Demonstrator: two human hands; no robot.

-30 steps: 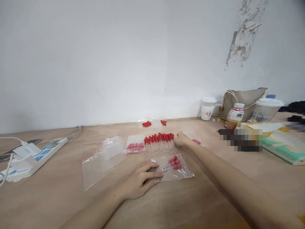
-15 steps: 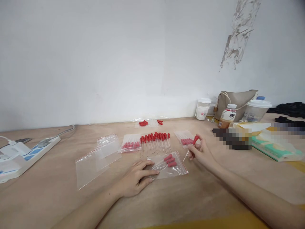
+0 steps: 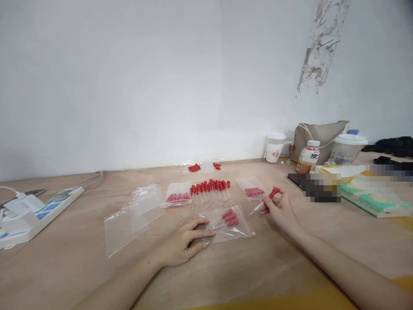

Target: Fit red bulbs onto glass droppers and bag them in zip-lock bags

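My left hand [image 3: 185,242] lies with its fingers spread on the left edge of a clear zip bag [image 3: 241,231]. Inside that bag are 3 droppers with red rubber bulbs, their tips pointing toward my hand. To the right, my right hand [image 3: 280,210] pinches a glass dropper [image 3: 273,193] near its red bulb. Its thin tip slants down-left, close to the bag's right-hand edge. Behind the bag lies a row of several loose droppers [image 3: 209,189]. Filled zip bags flank the row, one on the left [image 3: 177,194] and one on the right [image 3: 251,186].
Flat zip bags without droppers [image 3: 124,228] overlap at left, near a white power strip [image 3: 48,215]. Loose red bulbs [image 3: 194,167] lie on plastic by the wall. At right stand a lidded cup [image 3: 275,148], a bottle [image 3: 308,157], a grey bag [image 3: 322,133] and a green tissue pack [image 3: 371,202].
My right hand has moved slightly right, and the dropper in it has tilted closer to level, its tip toward the bag. My left hand stays in place on the bag.
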